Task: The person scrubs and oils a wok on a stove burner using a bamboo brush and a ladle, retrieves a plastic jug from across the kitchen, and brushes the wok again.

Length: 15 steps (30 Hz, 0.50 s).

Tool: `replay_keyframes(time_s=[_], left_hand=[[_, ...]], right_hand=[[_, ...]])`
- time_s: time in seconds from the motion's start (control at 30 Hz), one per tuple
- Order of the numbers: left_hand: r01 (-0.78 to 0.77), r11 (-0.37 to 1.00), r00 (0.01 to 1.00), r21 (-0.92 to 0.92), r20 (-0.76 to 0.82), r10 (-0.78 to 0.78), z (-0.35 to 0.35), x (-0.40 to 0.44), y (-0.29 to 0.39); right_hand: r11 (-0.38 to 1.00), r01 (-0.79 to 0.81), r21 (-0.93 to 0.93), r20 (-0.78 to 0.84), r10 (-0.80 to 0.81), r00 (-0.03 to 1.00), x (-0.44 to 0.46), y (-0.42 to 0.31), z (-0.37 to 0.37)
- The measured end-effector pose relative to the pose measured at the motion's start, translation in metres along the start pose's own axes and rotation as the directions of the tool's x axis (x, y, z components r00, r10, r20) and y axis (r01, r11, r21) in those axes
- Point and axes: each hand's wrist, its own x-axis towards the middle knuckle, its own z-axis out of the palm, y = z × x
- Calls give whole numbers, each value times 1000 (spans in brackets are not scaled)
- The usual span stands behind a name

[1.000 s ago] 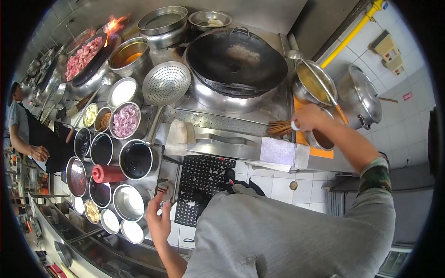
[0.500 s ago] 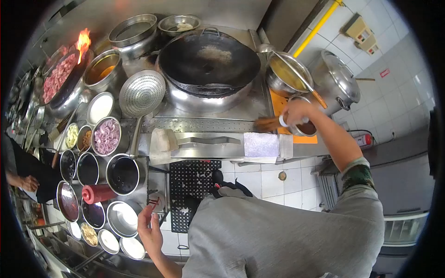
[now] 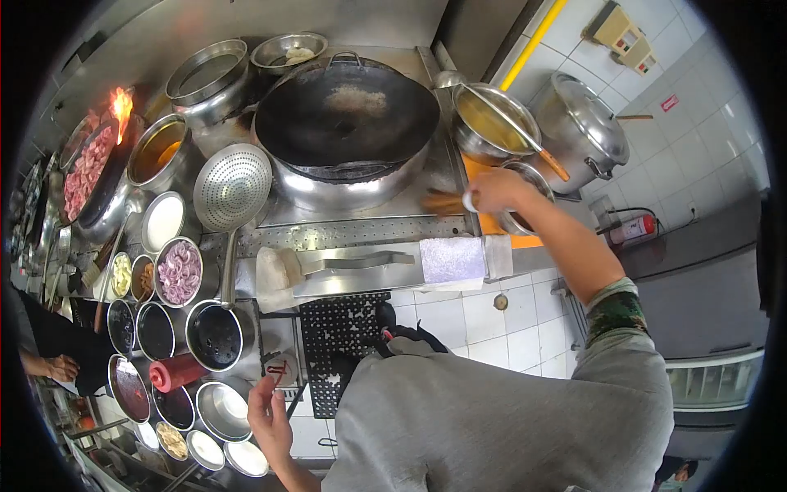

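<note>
My right hand [image 3: 496, 193] is wrapped round a wooden-coloured brush [image 3: 443, 202] with a white band. The brush bristles point left, over the steel ledge just right of the large black wok [image 3: 344, 123]. Behind my right wrist a steel pot [image 3: 537, 176] is partly hidden, standing on an orange board [image 3: 525, 242]. My left hand [image 3: 270, 422] hangs low beside the steel bowls, its fingers loosely bent and apart, with nothing visible in them. Near its fingertips is a pale container with red marks [image 3: 281, 369], seemingly lower down.
A perforated skimmer [image 3: 233, 187] lies left of the wok. Sliced onions [image 3: 179, 271] and a red bottle [image 3: 176, 373] sit among several bowls. Flame [image 3: 121, 111] rises by a pan of meat [image 3: 88, 172]. A ladle [image 3: 520, 129] rests across a steel basin [image 3: 471, 139]. Another person's hand [image 3: 61, 367] shows far left.
My right hand has moved the brush slightly left and up, nearer the wok. The whole view has shifted a little; my left hand stays near the bowls.
</note>
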Motion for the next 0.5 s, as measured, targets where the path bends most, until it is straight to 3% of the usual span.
replay_keyframes(time_s=[0.03, 0.13, 0.2, 0.33, 0.37, 0.4, 0.5], left_hand=[[-4, 1000, 1000, 28, 11, 4, 4, 5, 9], [-28, 996, 999, 85, 30, 26, 2, 14, 15], [-3, 999, 1000, 42, -24, 4, -1, 9, 6], [2, 996, 1000, 90, -19, 0, -9, 12, -9], [9, 995, 1000, 94, 1, -9, -2, 18, 5], [20, 995, 1000, 101, 21, -23, 5, 25, 18], [-171, 962, 978, 211, 154, 140, 27, 55, 61]], right_hand=[[997, -40, 59, -84, 45, 995, -4, -19, -3], [1000, -6, 12, -122, 7, 993, -11, -36, 46], [999, 11, -43, -59, -13, 998, -33, -21, 53], [984, 13, -175, 91, 3, 996, -51, -12, -1], [981, 52, -188, 48, -44, 998, -48, -23, -12], [988, 79, -132, -19, -82, 996, -41, -37, -18], [978, 207, 13, -119, -205, 972, -12, -92, -8]])
